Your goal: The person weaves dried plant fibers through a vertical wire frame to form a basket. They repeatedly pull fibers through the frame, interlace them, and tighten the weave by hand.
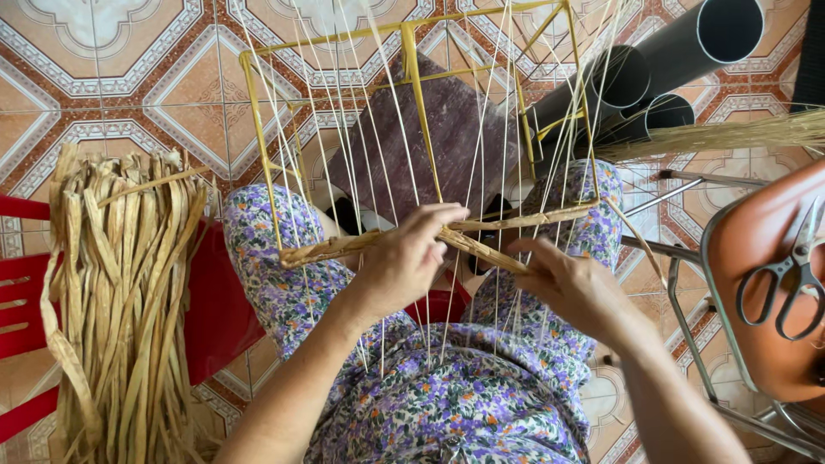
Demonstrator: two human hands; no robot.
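Nearest, lap: a floral dress [447, 404] fills the lower middle, and both forearms run up from it toward the work.
Left hand [404, 258]: fingers curled narrow, pinching the twisted straw strand [481, 251] against the frame's lower edge; its palm side is hidden.
Right hand [571, 283]: fingers closed on the strand's lower right end; the fingertips are tucked under, so the exact grip is hard to make out.
Strand: its long axis slants from upper left, at the left hand, down to the right hand.
Woven band [335, 249]: already wound along the lower bar, running nearly level across the knees from left to right.
Yellow wire frame [412, 77]: rests on the knees, tilted away from the person; its top bar is cut off by the upper edge.
Thin pale spokes [490, 129]: run lengthwise, fanning up and out of view.
Left side: a bundle of flat dried straw [120, 292] lies over a red chair [215, 301].
Right side: scissors [786, 279] lie on an orange chair seat [756, 258], partly cut off.
Farthest: grey pipes [670, 77] lie on the patterned floor tiles [112, 77].
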